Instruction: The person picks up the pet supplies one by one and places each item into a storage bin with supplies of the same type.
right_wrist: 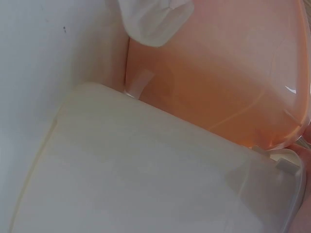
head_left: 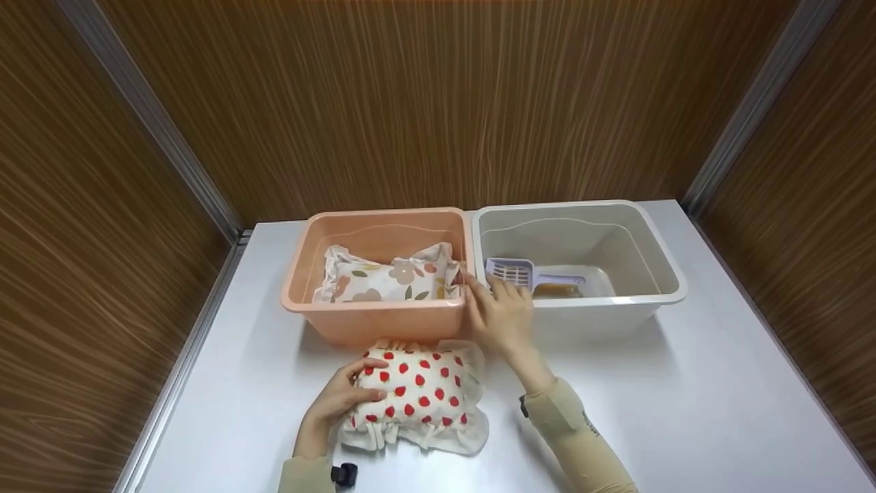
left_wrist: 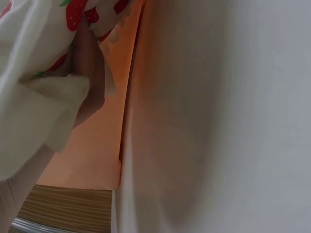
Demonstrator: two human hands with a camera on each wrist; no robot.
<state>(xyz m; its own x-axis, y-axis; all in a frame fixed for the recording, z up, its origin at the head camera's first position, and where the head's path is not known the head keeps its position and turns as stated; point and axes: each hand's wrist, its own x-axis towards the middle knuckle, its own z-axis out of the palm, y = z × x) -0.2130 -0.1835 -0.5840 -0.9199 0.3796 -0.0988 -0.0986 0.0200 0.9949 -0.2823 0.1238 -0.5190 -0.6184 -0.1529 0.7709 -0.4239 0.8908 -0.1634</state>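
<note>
My left hand point(head_left: 340, 392) grips the left end of a white frilled pillow with red strawberries point(head_left: 417, 390), just in front of the bins. The left wrist view has a finger against this pillow point(left_wrist: 43, 43). My right hand point(head_left: 503, 315) reaches over the adjoining rims of a peach plastic bin point(head_left: 383, 325) and a white plastic bin point(head_left: 595, 311). Its index finger extends beside the right end of a floral pillow point(head_left: 400, 277) lying in the peach bin; the other fingers lie over the white rim. Only a sliver of this hand shows in the right wrist view.
Inside the white bin lies a lilac slotted scoop point(head_left: 513, 274), with something brownish-yellow point(head_left: 558, 291) under its handle. Both bins stand side by side on a white table point(head_left: 712, 397). Wood-grain panels point(head_left: 438, 103) close off the back and sides.
</note>
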